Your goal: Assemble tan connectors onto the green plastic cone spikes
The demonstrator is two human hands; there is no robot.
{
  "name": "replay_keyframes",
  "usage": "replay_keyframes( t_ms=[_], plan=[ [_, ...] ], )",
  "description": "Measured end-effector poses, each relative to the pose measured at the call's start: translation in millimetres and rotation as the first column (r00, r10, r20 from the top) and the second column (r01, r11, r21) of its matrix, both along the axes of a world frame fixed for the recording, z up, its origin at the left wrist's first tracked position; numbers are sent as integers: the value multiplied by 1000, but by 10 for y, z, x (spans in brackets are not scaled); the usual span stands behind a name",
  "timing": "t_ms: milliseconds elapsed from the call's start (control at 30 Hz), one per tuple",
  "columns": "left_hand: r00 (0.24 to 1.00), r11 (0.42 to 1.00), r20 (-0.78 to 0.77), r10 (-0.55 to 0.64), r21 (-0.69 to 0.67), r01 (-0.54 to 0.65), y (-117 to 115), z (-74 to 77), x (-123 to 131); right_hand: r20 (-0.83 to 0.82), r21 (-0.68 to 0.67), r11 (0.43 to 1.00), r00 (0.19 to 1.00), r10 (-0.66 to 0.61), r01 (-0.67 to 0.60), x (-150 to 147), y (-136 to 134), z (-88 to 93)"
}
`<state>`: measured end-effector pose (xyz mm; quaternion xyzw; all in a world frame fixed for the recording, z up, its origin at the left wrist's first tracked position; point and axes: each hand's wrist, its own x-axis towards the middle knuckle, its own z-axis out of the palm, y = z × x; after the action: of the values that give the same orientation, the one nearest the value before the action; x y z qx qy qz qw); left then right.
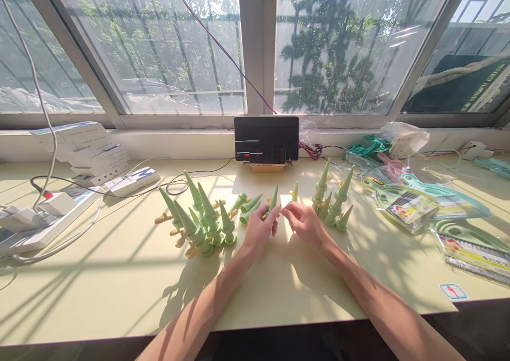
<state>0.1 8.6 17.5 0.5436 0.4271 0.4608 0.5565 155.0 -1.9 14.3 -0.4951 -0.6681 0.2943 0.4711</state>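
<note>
My left hand point(261, 227) is closed around a green cone-shaped spike point(274, 197) that points up. My right hand point(303, 220) pinches a small tan fitting point(282, 208) right beside the spike's base, fingertips of both hands almost touching. To the left stands a cluster of several green spikes point(201, 220), some with tan fittings. A few loose spikes point(249, 204) lie just left of my left hand. Another group of upright green spikes point(334, 201) stands to the right of my right hand. All rest on a pale yellow table point(119, 276).
A black screen with a phone point(266, 139) stands at the back centre under the window. A power strip and cables point(35, 217) and white boxes point(95, 153) lie at the left. Packaged green items point(430, 207) spread over the right side. The table's front edge runs below my forearms.
</note>
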Motion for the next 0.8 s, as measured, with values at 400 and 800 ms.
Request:
replay_keyframes(
  t_ms=[400, 800],
  plan=[
    [1000, 1000, 17, 6, -24, -5, 14, 5, 12, -12, -15, 1000, 1000, 18, -19, -5, -15, 18],
    [999, 1000, 45, -5, -18, 6, 19, -23, -6, 52, 58, 998, 998, 27, -30, 9, -14, 34]
  ],
)
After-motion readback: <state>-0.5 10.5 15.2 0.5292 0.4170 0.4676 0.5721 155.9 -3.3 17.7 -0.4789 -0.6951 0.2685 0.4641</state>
